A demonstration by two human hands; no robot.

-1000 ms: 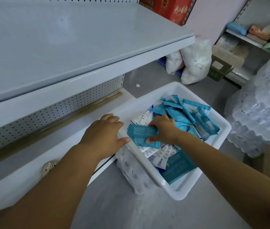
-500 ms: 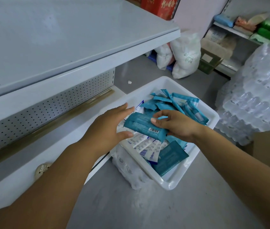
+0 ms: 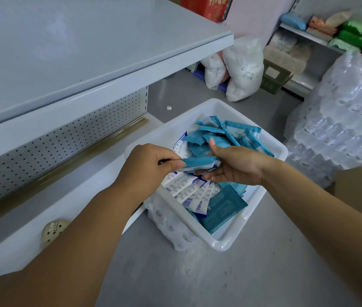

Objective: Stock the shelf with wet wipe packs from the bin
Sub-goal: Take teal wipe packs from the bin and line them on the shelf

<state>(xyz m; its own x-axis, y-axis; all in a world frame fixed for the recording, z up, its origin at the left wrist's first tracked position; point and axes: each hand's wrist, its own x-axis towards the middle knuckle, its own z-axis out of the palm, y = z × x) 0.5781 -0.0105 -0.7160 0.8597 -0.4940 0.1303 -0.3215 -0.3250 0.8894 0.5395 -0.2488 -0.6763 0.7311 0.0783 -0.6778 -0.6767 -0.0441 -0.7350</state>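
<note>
A white plastic bin (image 3: 226, 240) sits on the grey floor beside a white shelf unit (image 3: 109, 52). It holds several teal and white wet wipe packs (image 3: 222, 138). Over the bin, my left hand (image 3: 146, 167) pinches the left end of one teal wet wipe pack (image 3: 197, 163) between thumb and fingers. My right hand (image 3: 235, 166) is at the pack's right end, its thumb raised and its fingers loosely extended under the pack. The upper shelf board and the lower shelf (image 3: 69, 196) are bare.
White sacks (image 3: 242, 72) and a cardboard box (image 3: 275, 78) stand on the floor behind the bin. Shrink-wrapped water bottle packs (image 3: 341, 120) are stacked at the right. A brown carton (image 3: 361, 191) is at the right edge. Another stocked shelf (image 3: 330, 27) is at the back right.
My right hand lifted a teal pack out of the bin and passed it toward my left hand, which left the bin's rim and now pinches the pack's left end.
</note>
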